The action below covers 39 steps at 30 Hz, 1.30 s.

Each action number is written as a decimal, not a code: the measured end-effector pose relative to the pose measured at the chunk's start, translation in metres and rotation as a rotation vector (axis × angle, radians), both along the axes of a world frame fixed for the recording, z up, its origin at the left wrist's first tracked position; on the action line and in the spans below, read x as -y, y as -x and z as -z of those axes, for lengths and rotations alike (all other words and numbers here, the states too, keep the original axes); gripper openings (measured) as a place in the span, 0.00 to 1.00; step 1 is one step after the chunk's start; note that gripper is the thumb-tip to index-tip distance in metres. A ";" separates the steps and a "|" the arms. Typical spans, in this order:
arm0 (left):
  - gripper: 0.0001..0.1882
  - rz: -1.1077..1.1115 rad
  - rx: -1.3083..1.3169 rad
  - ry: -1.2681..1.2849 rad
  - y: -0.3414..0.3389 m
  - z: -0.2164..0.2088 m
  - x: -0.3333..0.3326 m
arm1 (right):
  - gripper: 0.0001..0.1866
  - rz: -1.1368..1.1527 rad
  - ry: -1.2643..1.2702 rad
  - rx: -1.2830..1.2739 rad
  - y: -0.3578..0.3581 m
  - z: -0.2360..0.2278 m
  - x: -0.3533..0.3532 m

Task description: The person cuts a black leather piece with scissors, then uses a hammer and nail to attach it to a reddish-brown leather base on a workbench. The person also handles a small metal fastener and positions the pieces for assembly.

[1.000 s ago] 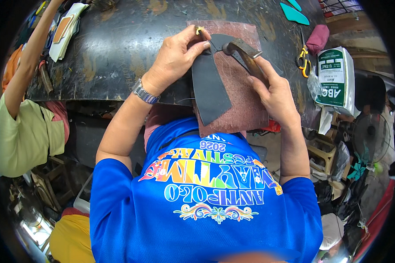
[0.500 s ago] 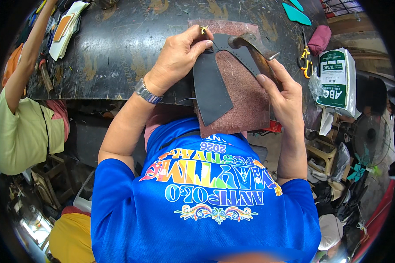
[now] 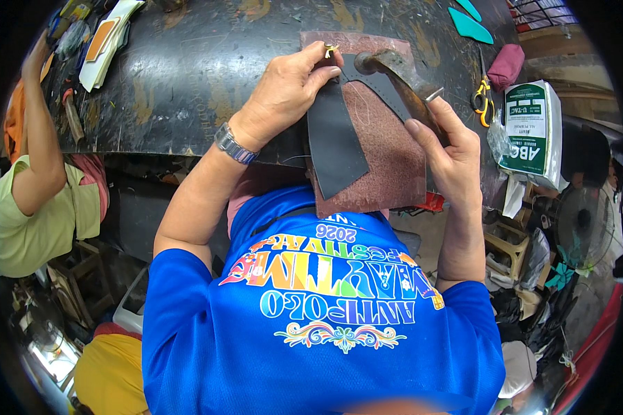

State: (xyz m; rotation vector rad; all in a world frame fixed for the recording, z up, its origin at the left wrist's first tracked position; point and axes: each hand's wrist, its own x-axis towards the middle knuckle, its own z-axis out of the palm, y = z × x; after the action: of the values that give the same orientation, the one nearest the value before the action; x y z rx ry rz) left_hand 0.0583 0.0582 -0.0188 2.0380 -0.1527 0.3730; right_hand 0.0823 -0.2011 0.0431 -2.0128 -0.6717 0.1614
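Observation:
My left hand (image 3: 284, 90) pinches the upper edge of a flat black piece (image 3: 334, 149), which looks like leather or similar sheet. A small yellow bit (image 3: 330, 50) shows at its fingertips; what it is I cannot make out. The black piece has a narrower curved arm with a row of small holes. Beneath it lies a reddish-brown, rough-looking board (image 3: 387, 173), reaching over the table's near edge. My right hand (image 3: 450, 149) is closed around a hammer (image 3: 405, 79) with a rounded dark face, held over the curved arm. Thin pale thread lies on the board.
The dark, worn table (image 3: 187, 90) spreads to the left. At right are yellow-handled scissors (image 3: 482, 104), a maroon pouch (image 3: 505, 66) and a green-and-white bag (image 3: 531, 131). Teal cut pieces (image 3: 471, 25) lie at the back. A person's arm (image 3: 41, 138) reaches in at far left.
My left hand has shifted slightly right along the black piece. The hammer has barely moved, tilting a little. At far left, the other person's arm has drawn lower.

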 end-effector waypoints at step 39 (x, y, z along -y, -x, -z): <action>0.07 -0.012 0.101 -0.001 0.005 0.004 0.006 | 0.25 0.053 0.067 0.019 0.017 -0.001 0.013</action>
State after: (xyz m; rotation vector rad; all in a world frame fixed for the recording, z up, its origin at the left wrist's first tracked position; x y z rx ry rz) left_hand 0.0530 0.0525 -0.0232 2.0225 -0.2022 0.4839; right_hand 0.0656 -0.2143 0.0436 -2.0963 -0.6319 0.1351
